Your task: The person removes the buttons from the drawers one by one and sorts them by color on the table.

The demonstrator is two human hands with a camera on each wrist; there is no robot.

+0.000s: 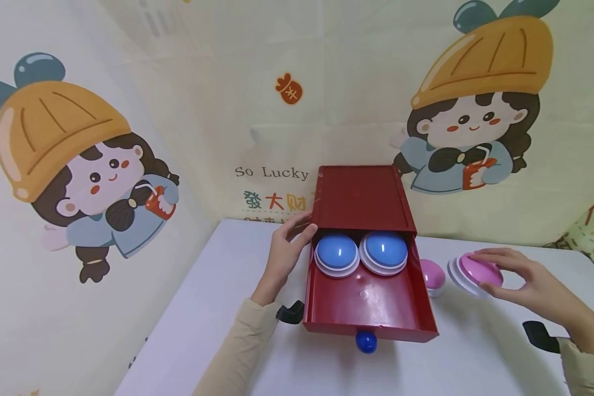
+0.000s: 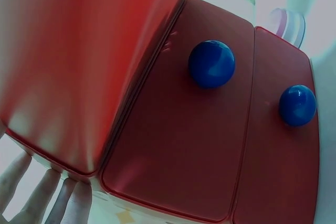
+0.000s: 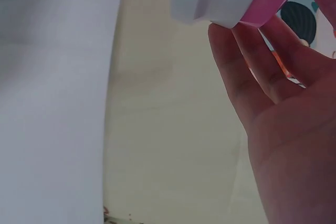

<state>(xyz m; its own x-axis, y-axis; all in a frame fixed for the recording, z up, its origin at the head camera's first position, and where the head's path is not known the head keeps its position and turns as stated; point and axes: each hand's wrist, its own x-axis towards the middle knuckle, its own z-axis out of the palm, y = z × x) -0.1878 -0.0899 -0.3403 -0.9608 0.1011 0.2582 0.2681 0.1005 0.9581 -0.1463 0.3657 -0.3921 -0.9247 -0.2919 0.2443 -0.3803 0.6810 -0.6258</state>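
Note:
A red drawer cabinet (image 1: 363, 195) stands with its top drawer (image 1: 371, 308) pulled out. Two round push buttons with blue domes sit inside at the back, one at the left (image 1: 336, 253) and one at the right (image 1: 385, 252). My left hand (image 1: 288, 250) rests against the cabinet's left side, thumb near the front edge and fingers extended along the side. In the left wrist view, those fingers (image 2: 73, 200) touch the cabinet's edge. My right hand (image 1: 532, 283) grips a pink push button (image 1: 481, 272) with a white base, tilted, to the right of the drawer.
Another pink push button (image 1: 432, 275) stands on the white table (image 1: 480, 341) just right of the cabinet, partly hidden by the drawer. The lower drawers, with blue knobs (image 2: 211, 64), are closed. A printed cloth (image 1: 218, 110) hangs behind the table.

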